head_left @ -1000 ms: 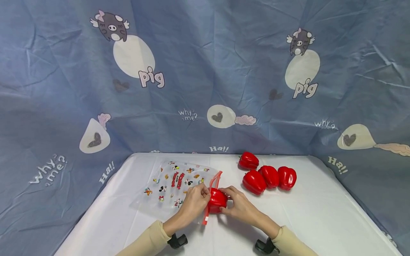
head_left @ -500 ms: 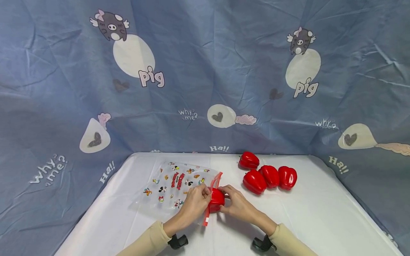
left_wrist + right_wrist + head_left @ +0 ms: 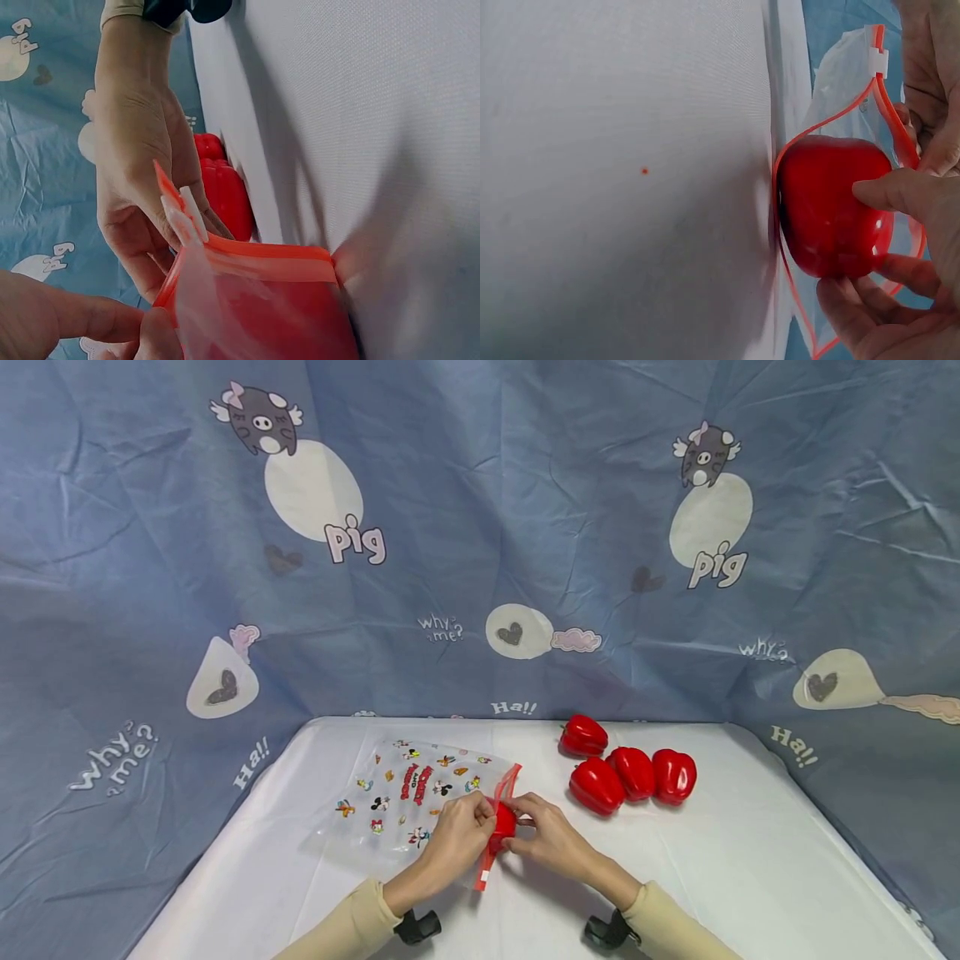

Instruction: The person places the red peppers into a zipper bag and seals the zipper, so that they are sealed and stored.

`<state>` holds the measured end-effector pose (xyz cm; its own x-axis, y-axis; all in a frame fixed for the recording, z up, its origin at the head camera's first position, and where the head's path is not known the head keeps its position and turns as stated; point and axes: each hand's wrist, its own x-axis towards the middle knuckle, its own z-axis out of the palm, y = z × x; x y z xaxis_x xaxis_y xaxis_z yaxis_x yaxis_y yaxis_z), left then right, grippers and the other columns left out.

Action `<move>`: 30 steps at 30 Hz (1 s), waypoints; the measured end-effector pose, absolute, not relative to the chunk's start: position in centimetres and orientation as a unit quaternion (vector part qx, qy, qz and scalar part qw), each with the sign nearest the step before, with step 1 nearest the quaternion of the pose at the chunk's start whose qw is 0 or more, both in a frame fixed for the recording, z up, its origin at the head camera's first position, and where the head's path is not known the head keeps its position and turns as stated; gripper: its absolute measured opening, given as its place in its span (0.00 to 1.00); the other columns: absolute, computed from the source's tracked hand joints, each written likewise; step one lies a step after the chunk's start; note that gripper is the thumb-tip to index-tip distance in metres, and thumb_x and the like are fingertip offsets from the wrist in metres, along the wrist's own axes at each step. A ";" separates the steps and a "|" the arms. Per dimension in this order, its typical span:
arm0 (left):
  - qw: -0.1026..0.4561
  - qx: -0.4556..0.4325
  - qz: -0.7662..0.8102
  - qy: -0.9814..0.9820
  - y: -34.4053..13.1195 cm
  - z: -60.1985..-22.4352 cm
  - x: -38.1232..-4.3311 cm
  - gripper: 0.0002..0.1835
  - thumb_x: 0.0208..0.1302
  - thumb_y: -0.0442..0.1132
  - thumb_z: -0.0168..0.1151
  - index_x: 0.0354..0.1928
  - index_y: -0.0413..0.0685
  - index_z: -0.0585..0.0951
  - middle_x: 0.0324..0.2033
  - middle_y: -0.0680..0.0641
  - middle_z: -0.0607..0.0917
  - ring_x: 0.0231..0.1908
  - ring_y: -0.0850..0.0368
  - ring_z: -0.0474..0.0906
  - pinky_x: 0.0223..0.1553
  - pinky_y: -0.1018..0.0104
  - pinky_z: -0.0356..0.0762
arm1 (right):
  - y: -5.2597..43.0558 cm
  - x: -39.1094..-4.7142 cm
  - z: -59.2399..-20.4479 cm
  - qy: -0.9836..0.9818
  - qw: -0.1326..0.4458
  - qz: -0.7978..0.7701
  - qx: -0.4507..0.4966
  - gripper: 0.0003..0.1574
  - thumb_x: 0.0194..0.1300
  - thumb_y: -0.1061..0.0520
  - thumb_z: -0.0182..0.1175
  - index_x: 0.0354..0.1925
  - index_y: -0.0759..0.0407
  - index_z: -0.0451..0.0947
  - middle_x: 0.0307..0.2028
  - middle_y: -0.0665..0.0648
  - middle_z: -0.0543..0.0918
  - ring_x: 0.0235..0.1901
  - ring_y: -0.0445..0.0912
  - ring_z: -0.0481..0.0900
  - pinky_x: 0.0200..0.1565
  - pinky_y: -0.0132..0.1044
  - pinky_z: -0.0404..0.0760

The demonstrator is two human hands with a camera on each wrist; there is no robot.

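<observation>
A clear zip bag (image 3: 401, 852) with cartoon prints and a red zip edge lies on the white table, its mouth facing right. My left hand (image 3: 461, 828) pinches the upper edge of the mouth between thumb and fingers. A glossy red bell pepper (image 3: 825, 202) sits in the opening, mostly inside the rim. With thumb on one side and fingers on the other, my right hand (image 3: 553, 842) holds the pepper's outer end. The white zip slider (image 3: 879, 64) is at one end of the mouth. In the head view, the left hand hides part of the pepper.
Several more red bell peppers (image 3: 632, 774) lie grouped at the back right of the white-covered table (image 3: 712, 868). A blue printed cloth (image 3: 465, 527) hangs behind the table. Black wrist mounts (image 3: 417, 927) stick out under both forearms.
My right hand has moved left, pushing the bell pepper deeper into the bag's mouth. The left hand keeps its pinch on the rim, nearly still.
</observation>
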<state>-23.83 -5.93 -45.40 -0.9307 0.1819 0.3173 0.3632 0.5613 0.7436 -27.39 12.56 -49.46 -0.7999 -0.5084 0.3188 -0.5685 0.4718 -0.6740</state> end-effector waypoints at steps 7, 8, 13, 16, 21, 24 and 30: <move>0.103 -0.157 -0.444 -0.876 -5.9 -45.5 -23.8 0.06 0.57 0.28 0.59 0.25 0.44 0.77 0.19 0.54 0.77 0.21 0.67 0.70 0.22 0.74 0.70 | 12.1 -27.6 -49.9 -0.846 0.022 0.434 0.310 0.31 0.54 0.60 0.69 0.57 0.64 0.74 0.47 0.53 0.80 0.48 0.46 0.82 0.49 0.37 0.81; 0.105 -0.158 -0.444 -0.876 -5.9 -45.5 -23.8 0.06 0.57 0.28 0.59 0.25 0.44 0.77 0.20 0.54 0.77 0.21 0.67 0.70 0.22 0.74 0.70 | 12.0 -27.7 -50.0 -0.844 0.020 0.439 0.309 0.31 0.55 0.60 0.69 0.57 0.64 0.74 0.47 0.53 0.80 0.48 0.46 0.82 0.50 0.37 0.81; 0.112 -0.159 -0.441 -0.876 -5.8 -45.6 -23.9 0.07 0.57 0.28 0.60 0.25 0.45 0.77 0.21 0.54 0.77 0.22 0.67 0.70 0.23 0.75 0.70 | 11.6 -27.9 -50.1 -0.833 0.018 0.459 0.307 0.29 0.55 0.61 0.69 0.55 0.64 0.75 0.46 0.53 0.80 0.48 0.47 0.83 0.50 0.38 0.81; 0.114 -0.157 -0.438 -0.878 -5.8 -45.6 -23.9 0.07 0.57 0.28 0.60 0.25 0.46 0.77 0.21 0.54 0.77 0.22 0.68 0.70 0.23 0.75 0.71 | 11.4 -28.0 -50.2 -0.831 0.019 0.465 0.305 0.27 0.55 0.60 0.70 0.53 0.62 0.77 0.45 0.52 0.80 0.46 0.48 0.84 0.49 0.39 0.82; 0.119 -0.155 -0.432 -0.880 -5.8 -45.6 -23.9 0.06 0.56 0.29 0.61 0.25 0.46 0.78 0.19 0.55 0.77 0.21 0.68 0.70 0.23 0.75 0.70 | 11.1 -28.0 -50.2 -0.824 0.015 0.480 0.302 0.24 0.54 0.60 0.70 0.50 0.60 0.78 0.44 0.53 0.81 0.46 0.50 0.84 0.48 0.41 0.82; 0.119 -0.155 -0.430 -0.881 -5.9 -45.6 -23.9 0.06 0.56 0.28 0.61 0.25 0.45 0.78 0.19 0.55 0.77 0.21 0.69 0.70 0.22 0.75 0.70 | 10.7 -27.6 -49.8 -0.823 0.011 0.484 0.296 0.24 0.54 0.63 0.70 0.50 0.61 0.78 0.45 0.56 0.82 0.47 0.52 0.83 0.49 0.43 0.81; 0.124 -0.157 -0.425 -0.883 -5.8 -45.6 -23.9 0.05 0.55 0.28 0.61 0.25 0.44 0.78 0.19 0.54 0.78 0.20 0.69 0.70 0.22 0.75 0.70 | 10.4 -28.0 -50.5 -0.825 0.007 0.486 0.289 0.22 0.54 0.62 0.69 0.49 0.57 0.78 0.46 0.54 0.82 0.47 0.47 0.83 0.50 0.39 0.81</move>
<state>-23.91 -5.84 -45.59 -0.9201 0.1725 0.3517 0.3824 0.5901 0.7110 -27.96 10.35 -50.50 -0.8334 -0.4692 0.2921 -0.4827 0.3605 -0.7981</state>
